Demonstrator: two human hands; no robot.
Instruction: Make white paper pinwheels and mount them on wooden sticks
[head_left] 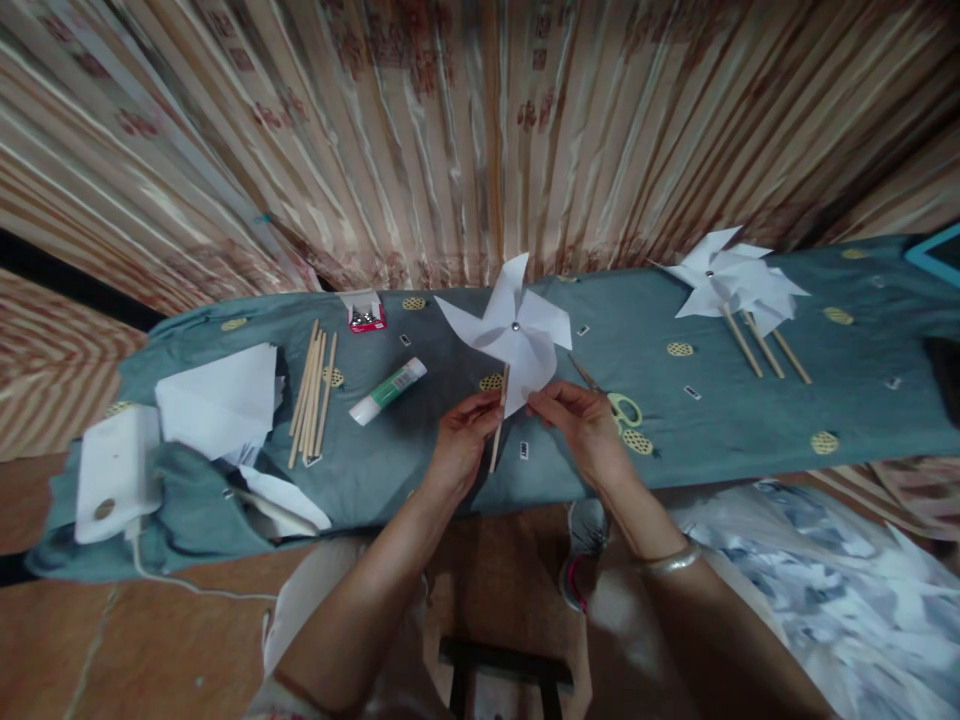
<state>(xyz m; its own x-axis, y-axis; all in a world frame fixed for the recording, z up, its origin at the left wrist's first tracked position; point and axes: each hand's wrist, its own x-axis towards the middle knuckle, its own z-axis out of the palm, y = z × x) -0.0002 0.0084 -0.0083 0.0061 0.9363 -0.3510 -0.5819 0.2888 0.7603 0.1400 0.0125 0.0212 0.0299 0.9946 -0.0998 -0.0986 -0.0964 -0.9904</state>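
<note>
A: What stands largest before you?

B: A pleated curtain (pixel 450 130), then the cloth-covered surface (pixel 735 430) reaching wide on both sides of you. Low on your right is what looks like a bag of paper scraps (pixel 810 580).

A: And on the surface, where do your hands meet?

B: At the white paper pinwheel (pixel 519 350), just ahead of your hands and between them. Your left hand (pixel 465 440) has thumb and fingertips closed around its wooden stick (pixel 495 447). Your right hand (pixel 583 425) is nearly shut too, its fingertips seemingly pinching the right edge of the lowest blade.

A: How does the stick run?

B: From behind the blades back toward you, its near end slanting slightly left. Your left hand is the nearer to it; only that blade bridges across to your right.

A: What can't you make out?

B: The stick's upper end, covered by paper, and the stretch under your left fingers. Over on the right, overlapping pinwheels (pixel 712 285) hide one another, and a blue-edged object (pixel 937 255) is cut off.

A: Smallest of all?

B: The round pin head (pixel 515 326) at your pinwheel's middle; its fixing behind is hidden.
</note>
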